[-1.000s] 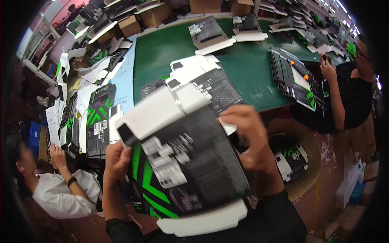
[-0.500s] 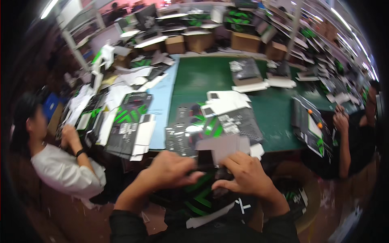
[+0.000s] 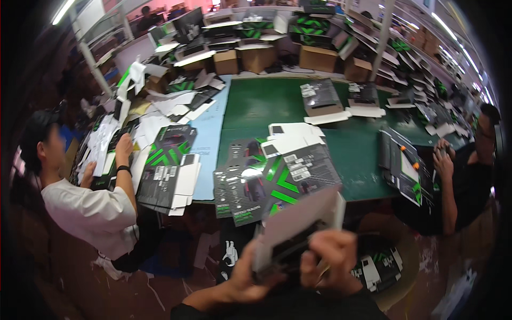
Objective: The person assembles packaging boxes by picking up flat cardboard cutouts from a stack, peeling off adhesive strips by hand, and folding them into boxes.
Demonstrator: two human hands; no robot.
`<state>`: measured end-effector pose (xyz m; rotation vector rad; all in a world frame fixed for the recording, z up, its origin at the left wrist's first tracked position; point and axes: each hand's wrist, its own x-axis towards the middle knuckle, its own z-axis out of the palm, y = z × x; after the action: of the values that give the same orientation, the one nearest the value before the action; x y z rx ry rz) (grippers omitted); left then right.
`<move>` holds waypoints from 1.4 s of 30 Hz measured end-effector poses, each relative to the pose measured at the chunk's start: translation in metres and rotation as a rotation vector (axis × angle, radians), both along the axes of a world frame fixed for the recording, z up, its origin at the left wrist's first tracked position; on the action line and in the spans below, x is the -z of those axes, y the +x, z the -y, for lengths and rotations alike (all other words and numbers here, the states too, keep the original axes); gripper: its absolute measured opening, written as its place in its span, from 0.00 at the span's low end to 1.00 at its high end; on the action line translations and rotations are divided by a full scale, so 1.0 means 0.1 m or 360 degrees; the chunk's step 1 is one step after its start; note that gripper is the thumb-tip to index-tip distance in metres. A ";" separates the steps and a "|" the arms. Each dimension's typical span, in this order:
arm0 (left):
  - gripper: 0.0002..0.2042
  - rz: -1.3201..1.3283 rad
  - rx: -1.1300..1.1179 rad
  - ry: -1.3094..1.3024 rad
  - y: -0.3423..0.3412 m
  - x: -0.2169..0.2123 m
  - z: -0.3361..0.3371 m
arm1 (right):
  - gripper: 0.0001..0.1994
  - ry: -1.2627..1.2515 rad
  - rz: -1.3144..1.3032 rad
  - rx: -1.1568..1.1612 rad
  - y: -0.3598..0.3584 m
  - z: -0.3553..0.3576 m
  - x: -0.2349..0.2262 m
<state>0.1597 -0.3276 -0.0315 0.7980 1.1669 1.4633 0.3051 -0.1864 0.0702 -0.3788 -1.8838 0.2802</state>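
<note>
Since a second ago your carton has changed shape and place: then it was spread wide and tall across your view, printed black-and-green face up; half a second ago it sat low and half folded under both hands; now the carton [image 3: 298, 226] is a slim, tilted, flattened box held low off the near edge of the counter [image 3: 341, 144], pale side showing.

Your left hand [image 3: 250, 274] has its fingers clenched on the lower left end. Your right hand [image 3: 328, 261] wraps over the lower right edge, fingers curled tight on the board (motion blur here, so exact finger placement is hard to read).

Judgement: the folding looks well advanced, with the sleeve collapsed into box form and only the ends likely left to close.

Flat printed blanks [image 3: 277, 178] lie in a loose stack at the counter's near edge, just beyond the carton. A person in a white shirt [image 3: 88, 210] works at the left edge, hand on more blanks. Another person in black [image 3: 464, 176] works at the right edge beside an upright stack.
</note>
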 end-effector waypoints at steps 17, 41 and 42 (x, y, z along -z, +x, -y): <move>0.30 0.0126 -0.0326 -0.0015 -0.24 -0.11 -0.16 | 0.18 -0.2579 -0.0276 -0.0961 0.56 -0.05 0.90; 0.19 -0.1104 -0.0019 0.0395 -0.09 0.54 -0.50 | 0.22 -0.1411 0.0200 -0.0273 0.97 -0.08 1.71; 0.16 -0.1050 -0.0093 0.0498 -0.04 0.56 -0.50 | 0.22 -0.1264 0.0045 -0.0299 0.88 -0.08 1.78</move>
<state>0.1561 -0.2777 -0.0875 1.5543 1.4619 1.4947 0.3936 -0.1780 -0.1076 -0.7334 -1.7717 1.1653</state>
